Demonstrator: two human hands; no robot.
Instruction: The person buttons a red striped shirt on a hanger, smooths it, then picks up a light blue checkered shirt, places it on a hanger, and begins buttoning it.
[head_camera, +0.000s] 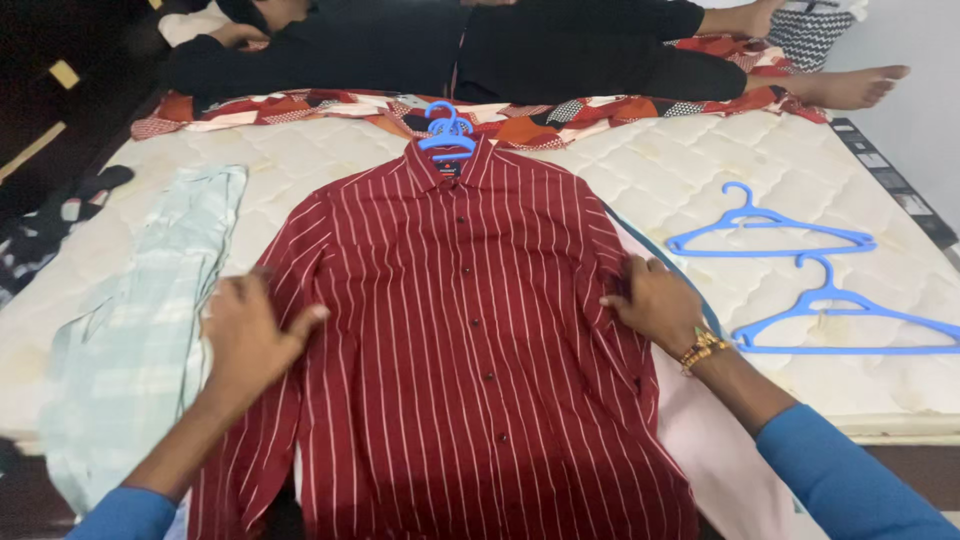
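A dark red shirt with thin white stripes (450, 330) lies flat and buttoned on a white mattress (660, 170), with a blue hanger (447, 133) in its collar. My left hand (248, 335) presses on the shirt's left sleeve near the armpit, fingers apart. On the right sleeve rests my right hand (655, 303), which wears a gold bracelet and pinches the fabric edge. Both arms have blue sleeves.
Two loose blue hangers (770, 238) (845, 322) lie on the mattress at right. A pale green checked garment (140, 330) lies at left, and a pink cloth (710, 440) shows under the shirt. A person in dark clothes (480, 45) lies across the far side on a patterned sheet.
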